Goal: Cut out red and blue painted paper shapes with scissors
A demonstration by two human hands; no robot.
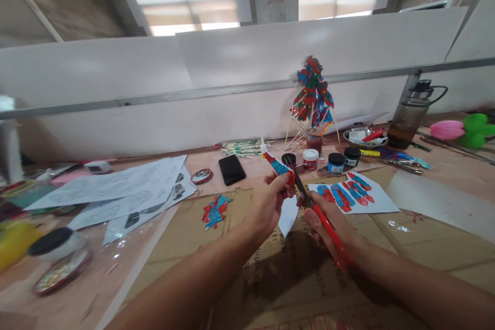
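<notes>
With brown liquid in the bottle and clutter in the dish, well right of the phone, pinches a narrow red-and-blue cutout nearer it in closed left hand, gripping scissors in curled right hand.

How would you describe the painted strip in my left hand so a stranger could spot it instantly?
Start at the brown cardboard in the foreground. Over it, the left hand pinches a narrow red-and-blue strip beside the red-handled scissors. Unlike the cutout lying on the cardboard and the shapes on white paper, it is held up.
</notes>
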